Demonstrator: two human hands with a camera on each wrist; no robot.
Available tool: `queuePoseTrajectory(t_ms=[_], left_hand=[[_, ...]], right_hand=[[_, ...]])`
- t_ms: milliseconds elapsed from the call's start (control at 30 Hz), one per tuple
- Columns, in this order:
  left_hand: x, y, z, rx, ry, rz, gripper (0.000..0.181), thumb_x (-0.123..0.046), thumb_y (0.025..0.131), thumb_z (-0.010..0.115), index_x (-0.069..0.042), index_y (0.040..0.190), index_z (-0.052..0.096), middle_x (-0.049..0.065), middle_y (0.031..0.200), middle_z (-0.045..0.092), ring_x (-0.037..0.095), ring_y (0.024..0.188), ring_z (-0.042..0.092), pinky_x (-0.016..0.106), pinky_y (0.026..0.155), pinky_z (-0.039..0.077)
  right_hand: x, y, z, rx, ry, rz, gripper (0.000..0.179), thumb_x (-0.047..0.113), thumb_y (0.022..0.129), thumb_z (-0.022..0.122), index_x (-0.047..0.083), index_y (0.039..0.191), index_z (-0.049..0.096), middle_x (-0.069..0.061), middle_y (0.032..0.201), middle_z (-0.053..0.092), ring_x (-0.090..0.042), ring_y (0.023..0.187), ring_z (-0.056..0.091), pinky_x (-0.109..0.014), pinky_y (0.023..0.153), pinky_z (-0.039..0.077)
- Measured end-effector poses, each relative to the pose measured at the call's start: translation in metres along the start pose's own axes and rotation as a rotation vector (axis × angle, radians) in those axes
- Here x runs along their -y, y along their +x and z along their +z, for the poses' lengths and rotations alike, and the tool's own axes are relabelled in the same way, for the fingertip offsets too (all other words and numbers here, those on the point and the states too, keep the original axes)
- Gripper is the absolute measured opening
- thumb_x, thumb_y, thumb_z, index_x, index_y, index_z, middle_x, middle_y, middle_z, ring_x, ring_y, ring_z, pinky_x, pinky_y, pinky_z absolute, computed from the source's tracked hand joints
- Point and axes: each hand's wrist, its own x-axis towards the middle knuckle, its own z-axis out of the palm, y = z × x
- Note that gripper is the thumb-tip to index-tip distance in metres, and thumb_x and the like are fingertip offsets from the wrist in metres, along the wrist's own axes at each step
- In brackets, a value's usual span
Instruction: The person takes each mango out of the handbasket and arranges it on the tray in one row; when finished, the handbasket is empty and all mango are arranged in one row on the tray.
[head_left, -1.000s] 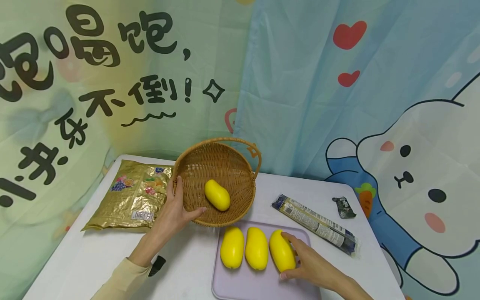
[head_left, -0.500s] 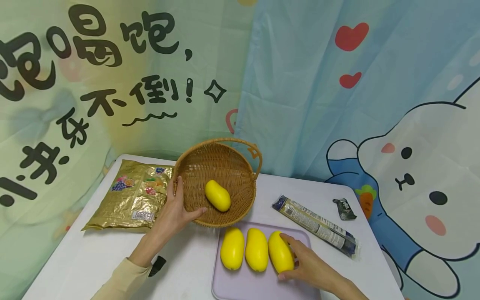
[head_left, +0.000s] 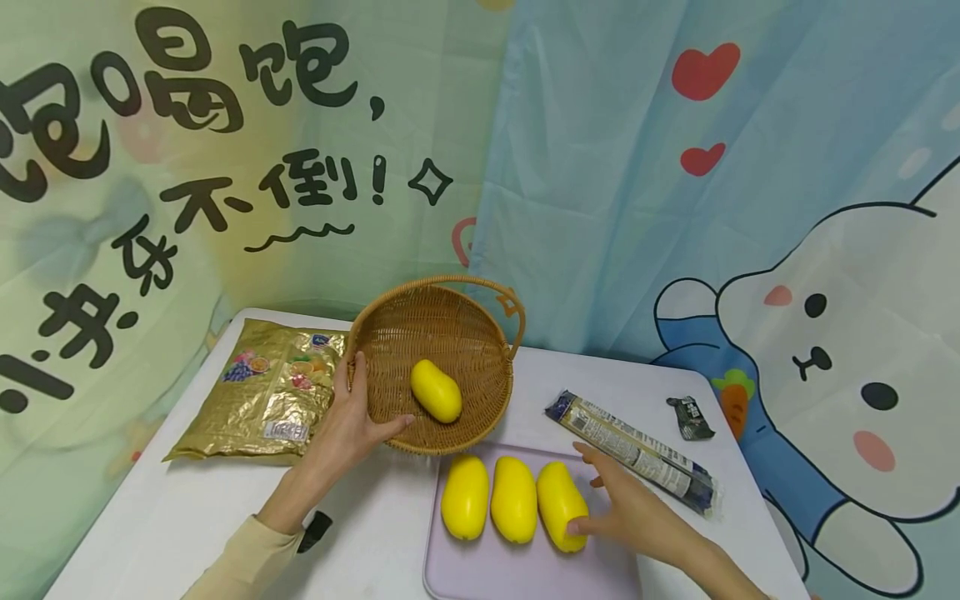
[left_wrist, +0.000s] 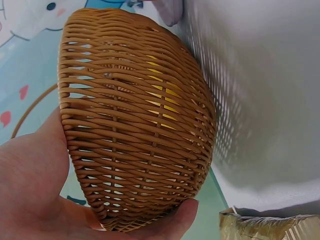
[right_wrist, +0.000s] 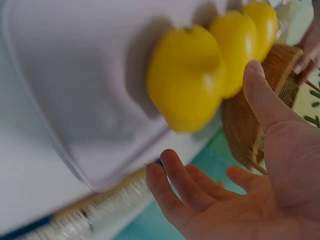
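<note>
Yellow fruit [head_left: 558, 500]; just beside right grip [head_left: 634, 515]

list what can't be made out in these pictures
Yellow fruit in the wicker basket: left wrist view, mostly hidden by its weave.
Lilac tray: right wrist view, cut off at top.
Long packet print: head view, too small to read.
Gold bag: left wrist view, cut off at bottom right.

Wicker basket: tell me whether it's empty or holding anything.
Not empty: the head view shows one yellow mango inside the wicker basket, and the left wrist view shows yellow through its weave.
</note>
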Motion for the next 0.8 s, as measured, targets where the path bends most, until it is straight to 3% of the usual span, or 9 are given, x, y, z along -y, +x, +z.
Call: queuePoseTrajectory(t_ms=[200,433,800], left_hand=[[-0.001,0.000,0.000,0.006,-0.002,-0.003,0.123,-0.047,0.081,0.084,0.005,0.161,0.005,0.029,0.166,-0.005,0.041,0.088,0.069,0.029,0.058,0.054],[-0.001,0.000,-0.001,0.007,-0.005,-0.005,0.123,-0.046,0.081,0.084,0.005,0.161,0.005,0.030,0.165,-0.004,0.043,0.093,0.068,0.032,0.062,0.056],[-0.001,0.000,-0.001,0.023,-0.005,-0.014,0.125,-0.047,0.081,0.084,0.005,0.161,0.002,0.027,0.167,-0.009,0.022,0.063,0.060,0.026,0.050,0.048]], right_hand=[[0.015,0.004,-0.027,-0.079,-0.080,-0.102,0.103,0.049,0.077,0.086,0.021,0.159,0.030,-0.014,0.159,0.039,-0.036,0.126,0.058,-0.051,0.091,0.058],[0.046,0.017,-0.044,-0.134,-0.207,-0.277,0.092,0.048,0.081,0.082,0.024,0.157,0.036,-0.007,0.149,0.051,-0.022,0.119,0.061,-0.046,0.094,0.057],[0.111,0.057,-0.046,-0.062,-0.249,-0.447,0.086,0.043,0.087,0.079,0.025,0.158,0.034,-0.004,0.157,0.041,-0.025,0.135,0.052,-0.047,0.102,0.053]])
